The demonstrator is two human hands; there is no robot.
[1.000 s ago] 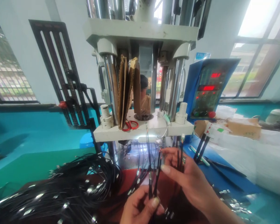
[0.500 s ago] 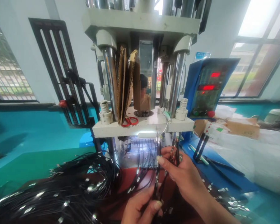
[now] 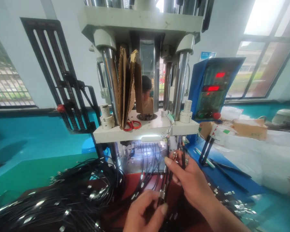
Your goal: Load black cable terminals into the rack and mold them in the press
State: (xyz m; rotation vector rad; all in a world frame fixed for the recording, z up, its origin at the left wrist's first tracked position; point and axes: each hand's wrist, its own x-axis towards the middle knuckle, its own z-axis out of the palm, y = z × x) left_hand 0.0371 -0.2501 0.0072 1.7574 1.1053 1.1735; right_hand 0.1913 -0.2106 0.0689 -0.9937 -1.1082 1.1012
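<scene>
My right hand (image 3: 187, 180) is closed around several black cables (image 3: 168, 151) whose ends point up toward the press (image 3: 147, 130); small metal pieces show among its fingers. Lower down, my left hand (image 3: 145, 211) pinches the same cables near a shiny metal connector (image 3: 162, 194). Behind the hands, several more cables (image 3: 143, 161) run from the lit space under the press plate down over the red-brown table (image 3: 130, 183). How many strands each hand grips cannot be made out.
A big heap of black cables (image 3: 38, 206) with metal ends covers the left. Loose metal connectors (image 3: 243, 206) lie at lower right, near black tweezers (image 3: 229, 170). Red-handled scissors (image 3: 132, 125) and cardboard (image 3: 125, 87) rest on the press. A blue control box (image 3: 215, 87) stands at right.
My left hand has shifted slightly up along the cables, its fingers now by the metal connector. My right hand still holds the upper part. The view has moved a little.
</scene>
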